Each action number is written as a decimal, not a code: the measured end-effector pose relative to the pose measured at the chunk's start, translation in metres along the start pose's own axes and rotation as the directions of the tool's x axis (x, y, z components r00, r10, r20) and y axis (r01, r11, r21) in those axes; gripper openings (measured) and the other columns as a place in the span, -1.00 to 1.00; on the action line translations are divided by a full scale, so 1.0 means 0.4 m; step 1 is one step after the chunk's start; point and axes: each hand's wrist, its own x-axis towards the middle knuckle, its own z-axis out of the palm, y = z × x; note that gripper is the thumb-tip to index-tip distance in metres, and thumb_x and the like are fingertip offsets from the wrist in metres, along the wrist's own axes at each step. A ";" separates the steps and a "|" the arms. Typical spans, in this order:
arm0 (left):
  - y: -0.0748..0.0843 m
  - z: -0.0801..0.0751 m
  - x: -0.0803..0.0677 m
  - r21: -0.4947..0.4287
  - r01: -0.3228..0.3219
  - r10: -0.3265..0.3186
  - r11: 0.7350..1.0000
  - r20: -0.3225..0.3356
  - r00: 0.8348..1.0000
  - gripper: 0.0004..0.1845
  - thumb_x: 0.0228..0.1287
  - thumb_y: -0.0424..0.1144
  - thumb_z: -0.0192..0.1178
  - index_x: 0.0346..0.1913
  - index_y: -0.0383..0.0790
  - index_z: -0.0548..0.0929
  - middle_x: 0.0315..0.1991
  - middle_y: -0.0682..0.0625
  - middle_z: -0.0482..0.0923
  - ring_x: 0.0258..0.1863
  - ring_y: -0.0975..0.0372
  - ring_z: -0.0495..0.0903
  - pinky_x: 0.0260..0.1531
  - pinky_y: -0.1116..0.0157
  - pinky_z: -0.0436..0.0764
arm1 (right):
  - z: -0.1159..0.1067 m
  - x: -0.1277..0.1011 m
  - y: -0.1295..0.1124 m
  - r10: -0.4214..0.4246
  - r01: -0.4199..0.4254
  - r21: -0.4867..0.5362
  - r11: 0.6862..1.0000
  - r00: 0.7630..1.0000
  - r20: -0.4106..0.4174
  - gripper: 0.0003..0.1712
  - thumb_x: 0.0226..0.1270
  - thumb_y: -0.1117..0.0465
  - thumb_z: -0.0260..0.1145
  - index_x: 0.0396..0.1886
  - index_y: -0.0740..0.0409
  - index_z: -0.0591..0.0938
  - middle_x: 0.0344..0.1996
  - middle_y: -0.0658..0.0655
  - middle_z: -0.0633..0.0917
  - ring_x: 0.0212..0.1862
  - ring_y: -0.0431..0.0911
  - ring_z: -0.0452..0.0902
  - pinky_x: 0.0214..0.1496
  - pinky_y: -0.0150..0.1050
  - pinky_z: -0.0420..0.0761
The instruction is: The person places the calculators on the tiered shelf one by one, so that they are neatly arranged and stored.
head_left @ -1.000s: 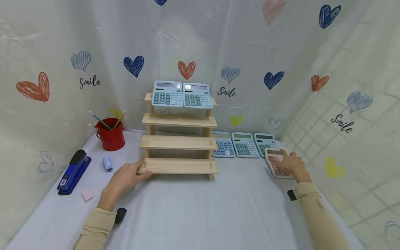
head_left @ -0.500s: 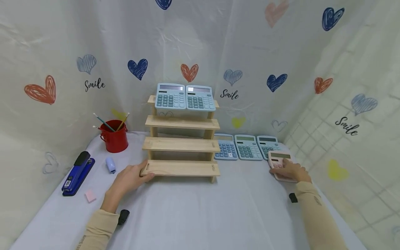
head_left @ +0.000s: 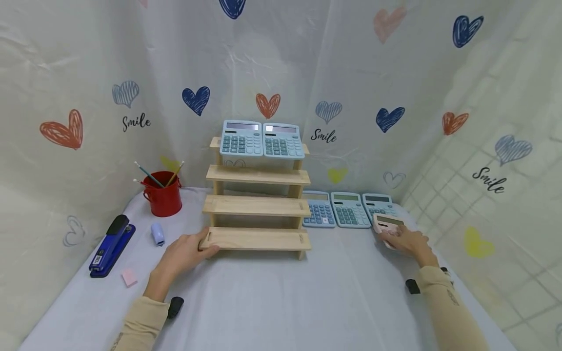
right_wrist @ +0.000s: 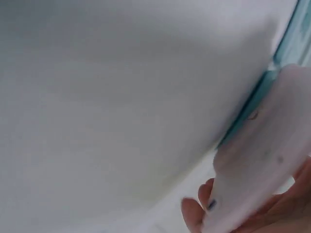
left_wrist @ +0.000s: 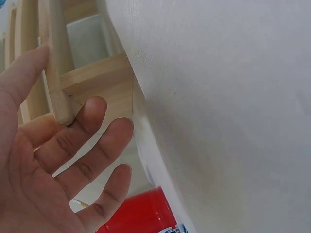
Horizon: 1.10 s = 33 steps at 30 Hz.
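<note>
A tiered wooden shelf (head_left: 259, 239) stands mid-table, two light-blue calculators (head_left: 240, 139) leaning side by side on its top tier. At the left end of the lowest tier, my left hand (head_left: 184, 251) grips the board with thumb in front and index finger behind; the other fingers spread loosely in the left wrist view. My right hand (head_left: 408, 242) holds a pink calculator (head_left: 386, 223) by its sides. The right wrist view shows the pale underside of this calculator (right_wrist: 262, 150), tilted up from the cloth, fingers behind it. Its lower keys are hidden by the hand.
Several blue calculators (head_left: 350, 210) lie in a row right of the shelf, the pink one overlapping the rightmost. At left are a red bucket (head_left: 164, 200) with pencils, a blue stapler (head_left: 111, 247), a small lilac object (head_left: 157, 234) and a pink eraser (head_left: 129, 277). A curtain closes the back.
My right hand has closed around the pink calculator and raised it from the cloth, tilting it. My left hand keeps its grip on the shelf. The head view has shifted slightly.
</note>
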 end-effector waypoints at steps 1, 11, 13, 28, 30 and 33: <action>0.001 0.001 -0.001 -0.002 0.001 -0.001 1.000 0.001 1.000 -0.11 0.33 0.17 0.25 0.51 -0.33 0.26 -0.49 -0.06 0.48 -0.40 0.15 0.44 -0.48 0.27 0.33 | 0.001 -0.003 -0.006 -0.017 0.017 -0.007 1.000 1.000 -0.021 0.26 0.30 -0.54 -0.06 0.52 0.47 0.02 0.29 0.83 0.18 0.19 0.74 0.14 0.17 0.61 0.15; -0.001 -0.007 0.002 0.006 -0.023 0.023 1.000 -0.016 1.000 -0.13 0.34 0.16 0.24 0.50 -0.34 0.28 -0.47 -0.10 0.53 -0.42 0.15 0.43 -0.50 0.27 0.33 | -0.038 -0.036 -0.146 -0.112 0.121 0.036 0.992 0.976 -0.186 0.16 0.32 -0.50 -0.02 0.53 0.35 0.14 0.24 0.79 0.28 0.13 0.59 0.26 -0.04 0.37 0.41; -0.002 -0.006 0.003 0.007 -0.021 0.021 1.000 -0.013 1.000 -0.13 0.33 0.17 0.24 0.50 -0.34 0.28 -0.44 -0.10 0.55 -0.40 0.15 0.44 -0.49 0.27 0.34 | -0.046 -0.046 -0.177 -0.137 0.150 0.044 0.988 0.967 -0.217 0.12 0.32 -0.48 0.01 0.54 0.30 0.16 0.21 0.78 0.30 0.11 0.56 0.28 -0.08 0.34 0.43; 0.001 0.001 -0.002 0.000 -0.012 0.012 1.000 -0.012 1.000 -0.13 0.33 0.15 0.25 0.51 -0.33 0.27 -0.55 -0.06 0.40 -0.46 0.16 0.38 -0.54 0.26 0.26 | -0.107 -0.111 -0.452 -0.293 0.319 0.047 0.946 0.911 -0.290 0.04 0.27 -0.41 0.16 0.58 0.08 0.21 0.37 0.51 0.28 0.27 0.34 0.22 0.12 0.31 0.41; 0.001 0.001 -0.002 0.002 -0.012 0.012 1.000 -0.010 1.000 -0.13 0.33 0.15 0.25 0.51 -0.33 0.27 -0.55 -0.06 0.40 -0.46 0.16 0.38 -0.53 0.26 0.26 | -0.108 -0.111 -0.486 -0.318 0.346 0.040 0.937 0.898 -0.304 0.04 0.24 -0.41 0.19 0.57 0.06 0.23 0.37 0.49 0.28 0.29 0.33 0.21 0.15 0.31 0.40; 0.001 0.001 -0.001 0.004 -0.012 0.012 1.000 -0.009 1.000 -0.13 0.33 0.15 0.25 0.50 -0.33 0.27 -0.51 -0.08 0.47 -0.43 0.14 0.41 -0.52 0.26 0.28 | -0.111 -0.114 -0.534 -0.341 0.374 0.050 0.926 0.887 -0.312 0.03 0.22 -0.39 0.22 0.56 0.03 0.25 0.39 0.47 0.28 0.32 0.34 0.19 0.20 0.32 0.38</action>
